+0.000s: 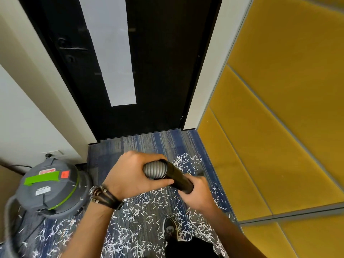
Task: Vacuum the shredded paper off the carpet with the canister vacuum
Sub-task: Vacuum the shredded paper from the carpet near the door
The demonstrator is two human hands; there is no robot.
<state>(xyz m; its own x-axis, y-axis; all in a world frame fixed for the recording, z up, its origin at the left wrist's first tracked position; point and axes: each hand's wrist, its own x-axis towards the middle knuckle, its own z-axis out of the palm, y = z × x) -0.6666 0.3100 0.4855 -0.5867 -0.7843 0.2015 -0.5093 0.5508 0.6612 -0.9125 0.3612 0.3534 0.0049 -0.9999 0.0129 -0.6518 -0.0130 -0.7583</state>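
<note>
Head view: left hand (134, 175) grips ribbed grey hose (154, 169), right hand (197, 194) clasps black wand (179, 178) above shredded paper (141, 211).

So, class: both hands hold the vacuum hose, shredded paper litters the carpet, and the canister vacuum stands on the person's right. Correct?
No. The head view shows the canister vacuum on the person's left. The rest stands: left hand and right hand hold the hose, and shredded paper litters the carpet.
</note>
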